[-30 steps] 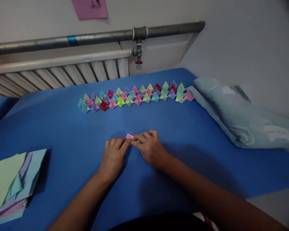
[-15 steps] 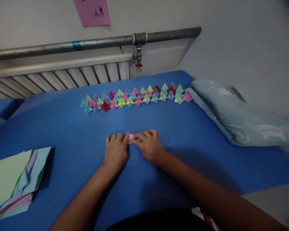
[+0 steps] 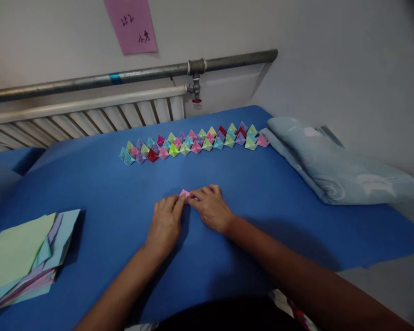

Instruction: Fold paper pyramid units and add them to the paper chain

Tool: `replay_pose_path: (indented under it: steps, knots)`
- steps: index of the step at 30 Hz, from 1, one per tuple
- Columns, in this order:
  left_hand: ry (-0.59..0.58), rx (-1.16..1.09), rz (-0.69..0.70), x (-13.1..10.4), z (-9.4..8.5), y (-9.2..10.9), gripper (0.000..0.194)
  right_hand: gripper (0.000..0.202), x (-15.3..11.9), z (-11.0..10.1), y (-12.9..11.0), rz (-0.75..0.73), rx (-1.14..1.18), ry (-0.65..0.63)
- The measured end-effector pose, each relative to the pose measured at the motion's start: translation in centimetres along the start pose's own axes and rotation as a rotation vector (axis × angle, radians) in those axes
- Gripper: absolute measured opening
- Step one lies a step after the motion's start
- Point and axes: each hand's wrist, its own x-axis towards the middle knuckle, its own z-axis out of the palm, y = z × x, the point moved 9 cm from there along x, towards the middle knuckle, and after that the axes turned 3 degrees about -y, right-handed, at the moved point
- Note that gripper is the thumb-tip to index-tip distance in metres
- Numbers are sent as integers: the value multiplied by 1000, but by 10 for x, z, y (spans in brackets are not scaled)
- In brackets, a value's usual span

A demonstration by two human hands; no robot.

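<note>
Hands have barely shifted: left hand (image 3: 165, 223) and right hand (image 3: 210, 209) both pinch a small folded pink paper (image 3: 184, 193), pressed flat mid-bed (image 3: 100, 184).

Pale wall (image 3: 331, 55), radiator (image 3: 89, 117) (seemingly), blue bedsheet (image 3: 89, 179).

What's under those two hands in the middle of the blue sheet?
A small folded pink paper peeks out between the fingertips of the left hand and right hand, pressed onto the blue sheet. Most of it is covered, so its shape cannot be told.
</note>
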Motion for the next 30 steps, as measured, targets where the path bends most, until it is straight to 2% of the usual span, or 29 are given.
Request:
replay_pose_path:
  steps: [2, 5, 8, 14, 19, 25, 30]
  knots:
    - [35, -146, 46, 11, 7, 3, 38, 39, 0, 0, 0, 3, -5, -3]
    - [-5, -221, 46, 25, 23, -5, 31, 38, -1, 0, 0, 17, -21, -14]
    - [-67, -265, 76, 29, 32, -13, 26, 35, 0, 1, 1, 27, -38, -22]
    - [-113, -302, 72, 25, 32, -17, 24, 38, -5, 3, 8, 30, 10, -8]
    - [-128, -320, 50, 26, 31, -16, 25, 34, -17, -10, 21, 114, 93, 102]
    - [-165, -364, 17, 28, 38, -21, 26, 34, -18, -9, 9, 58, -7, 80]
    - [-150, -331, -2, 28, 39, -21, 24, 35, -19, -6, 7, 49, -77, 65]
